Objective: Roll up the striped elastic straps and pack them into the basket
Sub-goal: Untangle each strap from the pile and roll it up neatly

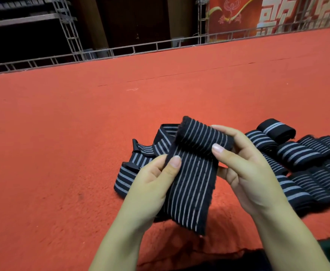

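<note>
Left hand pinching the flat run of the strap, right hand gripping its rolled top, both lifted just left of the finished rolls; keep tension and edges aligned as it winds; no basket in view.

A wide surface covered with orange-red felt fills most of the view, and a thin seam line runs across it in the far part. Along its far edge stands a low grey metal lattice rail, with an upright lattice post at the left. Behind the rail the room is dark, with brown wooden panels and a red banner with large white characters at the right.
</note>
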`<move>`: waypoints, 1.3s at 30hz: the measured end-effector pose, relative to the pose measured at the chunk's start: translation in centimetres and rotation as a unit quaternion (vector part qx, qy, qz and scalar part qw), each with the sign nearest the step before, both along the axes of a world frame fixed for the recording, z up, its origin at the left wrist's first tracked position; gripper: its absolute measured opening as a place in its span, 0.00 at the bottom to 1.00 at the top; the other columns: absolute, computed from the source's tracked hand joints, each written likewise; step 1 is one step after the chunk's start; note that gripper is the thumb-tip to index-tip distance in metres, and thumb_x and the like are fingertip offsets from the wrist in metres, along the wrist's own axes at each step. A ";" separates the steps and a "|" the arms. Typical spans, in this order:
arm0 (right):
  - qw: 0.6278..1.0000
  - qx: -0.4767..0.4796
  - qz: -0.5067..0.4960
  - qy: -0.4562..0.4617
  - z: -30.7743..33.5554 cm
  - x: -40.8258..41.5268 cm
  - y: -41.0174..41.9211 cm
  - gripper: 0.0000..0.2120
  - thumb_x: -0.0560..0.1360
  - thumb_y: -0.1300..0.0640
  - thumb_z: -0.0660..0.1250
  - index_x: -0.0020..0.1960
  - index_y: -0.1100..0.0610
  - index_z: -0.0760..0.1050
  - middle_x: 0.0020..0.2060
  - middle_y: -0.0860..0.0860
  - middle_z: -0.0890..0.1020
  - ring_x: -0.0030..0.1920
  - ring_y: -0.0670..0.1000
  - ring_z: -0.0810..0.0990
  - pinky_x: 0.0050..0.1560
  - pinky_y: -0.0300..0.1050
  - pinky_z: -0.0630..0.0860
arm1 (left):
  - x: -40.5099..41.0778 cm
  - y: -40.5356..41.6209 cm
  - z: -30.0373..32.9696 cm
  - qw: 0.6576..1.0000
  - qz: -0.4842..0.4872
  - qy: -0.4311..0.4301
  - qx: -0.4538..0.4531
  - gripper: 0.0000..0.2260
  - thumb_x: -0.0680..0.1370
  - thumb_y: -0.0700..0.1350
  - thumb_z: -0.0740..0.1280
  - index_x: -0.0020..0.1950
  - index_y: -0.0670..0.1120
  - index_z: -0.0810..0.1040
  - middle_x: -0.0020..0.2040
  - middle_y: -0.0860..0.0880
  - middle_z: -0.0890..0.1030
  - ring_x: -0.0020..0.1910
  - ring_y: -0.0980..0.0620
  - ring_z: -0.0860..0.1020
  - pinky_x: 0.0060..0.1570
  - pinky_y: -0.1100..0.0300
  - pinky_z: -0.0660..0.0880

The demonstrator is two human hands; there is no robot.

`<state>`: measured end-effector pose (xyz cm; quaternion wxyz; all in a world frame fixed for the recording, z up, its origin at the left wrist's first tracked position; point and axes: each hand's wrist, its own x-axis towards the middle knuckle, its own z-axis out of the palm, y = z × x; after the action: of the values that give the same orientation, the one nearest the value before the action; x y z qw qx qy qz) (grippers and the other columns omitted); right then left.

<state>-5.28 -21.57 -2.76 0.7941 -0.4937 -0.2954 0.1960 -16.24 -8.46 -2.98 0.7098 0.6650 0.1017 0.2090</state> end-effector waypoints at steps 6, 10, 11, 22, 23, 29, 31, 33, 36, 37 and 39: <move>0.986 -0.057 -0.078 -0.138 -0.9 -0.5 0.3 0.17 0.69 0.59 0.69 0.56 0.46 0.78 0.49 0.45 0.83 0.51 0.46 0.81 0.57 0.52 0.78 | 0.3 0.0 -0.3 1.000 0.007 -0.009 0.010 0.10 0.76 0.50 0.68 0.48 0.45 0.83 0.45 0.45 0.85 0.43 0.52 0.83 0.39 0.63 0.77; 0.974 -0.089 -0.087 -0.189 -0.9 -0.7 0.3 0.18 0.68 0.60 0.69 0.55 0.44 0.78 0.51 0.43 0.82 0.52 0.45 0.81 0.58 0.51 0.77 | 0.4 -0.1 -0.5 1.000 0.017 -0.010 -0.003 0.15 0.73 0.52 0.66 0.47 0.41 0.80 0.40 0.46 0.84 0.39 0.52 0.82 0.36 0.63 0.76; 0.974 -0.092 -0.082 -0.192 -0.9 -0.8 0.4 0.18 0.68 0.60 0.70 0.54 0.43 0.79 0.51 0.43 0.82 0.53 0.45 0.81 0.58 0.51 0.77 | 0.4 -0.1 -0.6 1.000 0.021 -0.009 -0.009 0.17 0.73 0.53 0.65 0.47 0.39 0.80 0.40 0.45 0.85 0.39 0.51 0.82 0.36 0.63 0.77; 0.967 -0.097 -0.014 -0.237 -1.1 -1.2 0.6 0.26 0.67 0.76 0.65 0.47 0.45 0.81 0.53 0.41 0.77 0.62 0.43 0.75 0.49 0.36 0.77 | 0.7 -0.4 -0.5 0.995 0.077 0.024 -0.052 0.22 0.66 0.66 0.62 0.41 0.51 0.87 0.45 0.44 0.86 0.46 0.48 0.85 0.49 0.52 0.79; 0.966 -0.100 -0.009 -0.239 -1.1 -1.3 0.6 0.24 0.66 0.73 0.64 0.47 0.45 0.81 0.53 0.41 0.77 0.62 0.43 0.75 0.50 0.36 0.77 | 0.7 -0.4 -0.5 0.995 0.077 0.024 -0.058 0.21 0.67 0.64 0.63 0.42 0.51 0.87 0.45 0.44 0.86 0.46 0.47 0.85 0.50 0.51 0.79; 0.972 -0.098 0.015 -0.214 -1.1 -1.4 0.5 0.16 0.69 0.48 0.69 0.57 0.42 0.80 0.60 0.43 0.78 0.64 0.44 0.74 0.58 0.40 0.75 | 0.3 -0.1 -0.4 0.995 0.075 -0.002 -0.064 0.17 0.75 0.56 0.64 0.48 0.45 0.85 0.48 0.40 0.85 0.48 0.42 0.84 0.49 0.49 0.80; 0.977 -0.108 0.008 -0.181 -1.1 -1.3 0.6 0.20 0.69 0.41 0.66 0.60 0.40 0.77 0.60 0.42 0.79 0.62 0.41 0.76 0.60 0.39 0.73 | 0.2 -0.2 -0.3 0.996 0.064 -0.020 -0.064 0.16 0.74 0.53 0.64 0.49 0.43 0.85 0.47 0.40 0.85 0.48 0.43 0.84 0.46 0.52 0.81; 0.978 -0.137 0.011 -0.154 -1.1 -1.2 0.7 0.20 0.68 0.37 0.65 0.60 0.37 0.76 0.57 0.38 0.80 0.59 0.40 0.78 0.59 0.41 0.74 | 0.1 -0.1 -0.3 0.997 0.057 -0.027 -0.050 0.16 0.74 0.52 0.65 0.51 0.42 0.84 0.48 0.41 0.85 0.48 0.43 0.84 0.45 0.56 0.80; 0.985 -0.137 0.026 -0.105 -1.2 -1.2 0.7 0.17 0.69 0.43 0.69 0.57 0.42 0.78 0.51 0.43 0.84 0.52 0.44 0.82 0.52 0.45 0.80 | -0.1 0.2 -0.3 0.998 0.040 -0.029 -0.033 0.17 0.71 0.54 0.67 0.52 0.43 0.83 0.48 0.42 0.85 0.47 0.45 0.84 0.43 0.60 0.79; 0.987 -0.126 0.024 -0.095 -1.1 -1.2 0.7 0.17 0.68 0.45 0.71 0.56 0.45 0.79 0.50 0.46 0.84 0.51 0.46 0.83 0.51 0.46 0.80 | -0.2 0.2 -0.3 0.999 0.031 -0.026 -0.025 0.19 0.70 0.55 0.67 0.52 0.44 0.83 0.49 0.42 0.85 0.48 0.47 0.84 0.43 0.61 0.78; 0.991 -0.103 0.018 -0.083 -1.1 -1.1 0.5 0.20 0.64 0.44 0.71 0.55 0.47 0.79 0.50 0.50 0.84 0.52 0.51 0.82 0.52 0.49 0.80 | -0.2 0.3 -0.3 1.000 0.013 -0.018 -0.021 0.20 0.69 0.57 0.67 0.54 0.46 0.82 0.50 0.44 0.85 0.50 0.48 0.83 0.44 0.62 0.78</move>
<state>-6.40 -21.07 -3.87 0.7080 -0.5820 -0.3476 0.1979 -16.47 -8.16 -3.25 0.7227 0.6443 0.1022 0.2281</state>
